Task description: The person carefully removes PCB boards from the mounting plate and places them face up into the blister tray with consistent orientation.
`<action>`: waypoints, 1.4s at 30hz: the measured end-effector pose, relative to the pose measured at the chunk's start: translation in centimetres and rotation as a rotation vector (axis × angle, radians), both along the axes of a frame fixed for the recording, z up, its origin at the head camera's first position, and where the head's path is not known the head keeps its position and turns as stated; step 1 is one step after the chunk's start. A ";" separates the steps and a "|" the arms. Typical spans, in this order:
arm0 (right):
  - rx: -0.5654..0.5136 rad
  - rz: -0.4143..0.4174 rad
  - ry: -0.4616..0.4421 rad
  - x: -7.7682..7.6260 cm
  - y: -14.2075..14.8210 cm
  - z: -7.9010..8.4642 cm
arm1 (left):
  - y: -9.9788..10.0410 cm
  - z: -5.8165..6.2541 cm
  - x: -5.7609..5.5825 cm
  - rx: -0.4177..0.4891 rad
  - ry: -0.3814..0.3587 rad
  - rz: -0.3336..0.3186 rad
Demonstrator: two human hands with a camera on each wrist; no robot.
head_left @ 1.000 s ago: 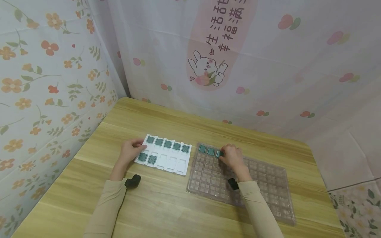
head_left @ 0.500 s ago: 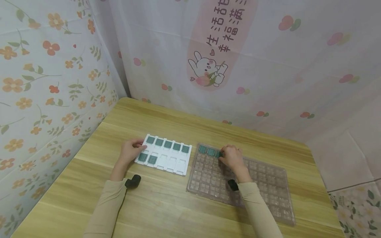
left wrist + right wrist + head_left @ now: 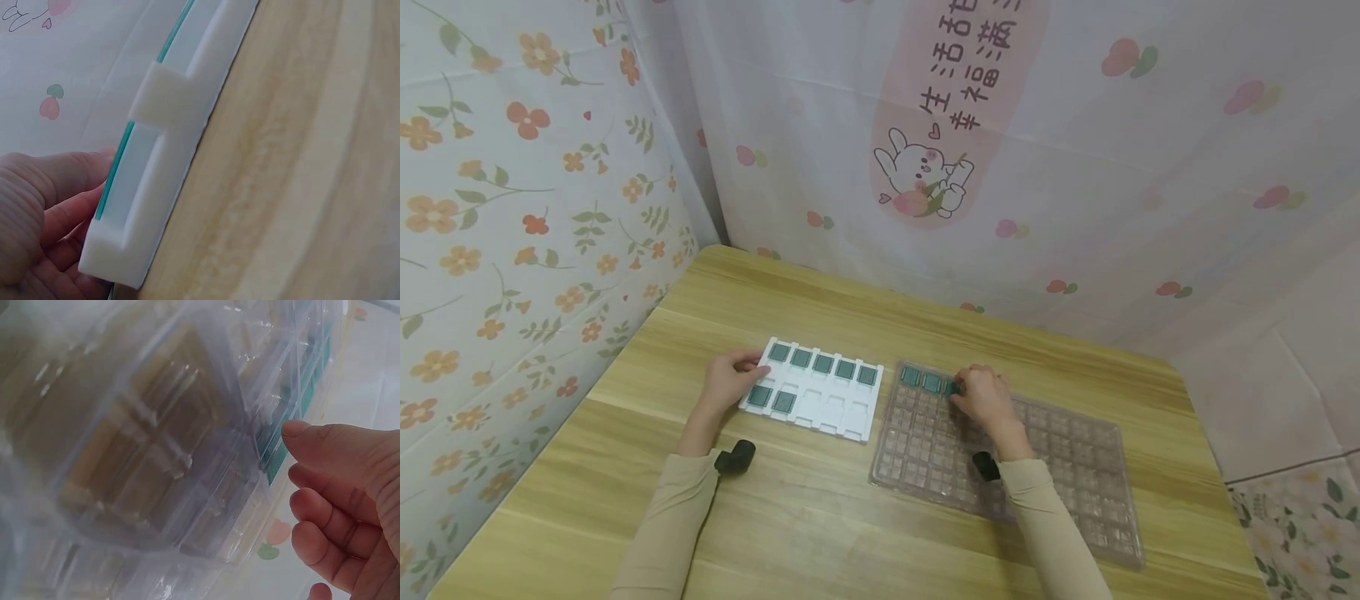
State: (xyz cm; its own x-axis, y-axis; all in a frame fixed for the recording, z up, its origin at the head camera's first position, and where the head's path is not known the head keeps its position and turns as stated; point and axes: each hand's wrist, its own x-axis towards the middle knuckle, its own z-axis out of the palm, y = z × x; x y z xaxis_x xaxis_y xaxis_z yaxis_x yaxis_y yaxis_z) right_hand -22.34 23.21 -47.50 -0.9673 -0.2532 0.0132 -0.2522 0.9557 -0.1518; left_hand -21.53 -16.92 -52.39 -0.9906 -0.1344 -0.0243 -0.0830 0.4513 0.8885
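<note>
Ten green chips visible by my count: seven in one white tray just left of center (five upper row, two lower), plus three along the upper left edge of one clear tray, the third partly covered. Also two hands, a left hand and a right hand, two beige sleeves, two black gadgets, one table, and one cartoon rabbit up top.
</note>
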 end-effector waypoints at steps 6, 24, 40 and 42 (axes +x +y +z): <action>-0.017 0.011 -0.008 -0.1 -0.4 -0.1 | 0.0 0.0 0.1 0.006 -0.007 0.002; -0.035 0.037 0.019 0.0 -2.3 -0.2 | -0.1 -0.2 -0.1 0.005 -0.023 0.005; -0.062 0.101 0.061 0.1 -4.3 0.1 | -0.1 -0.2 -0.2 -0.023 0.011 0.007; -0.052 0.109 0.072 0.1 -4.6 0.1 | -0.1 -0.2 -0.1 -0.024 0.012 0.013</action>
State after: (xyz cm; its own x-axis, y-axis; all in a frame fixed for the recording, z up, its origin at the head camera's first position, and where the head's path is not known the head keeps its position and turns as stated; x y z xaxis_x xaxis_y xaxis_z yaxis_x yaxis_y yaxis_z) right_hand -22.23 18.58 -47.39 -0.9302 -0.3539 0.0976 -0.3662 0.9134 -0.1777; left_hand -21.68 -16.99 -52.64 -0.9890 -0.1474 -0.0088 -0.0781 0.4713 0.8785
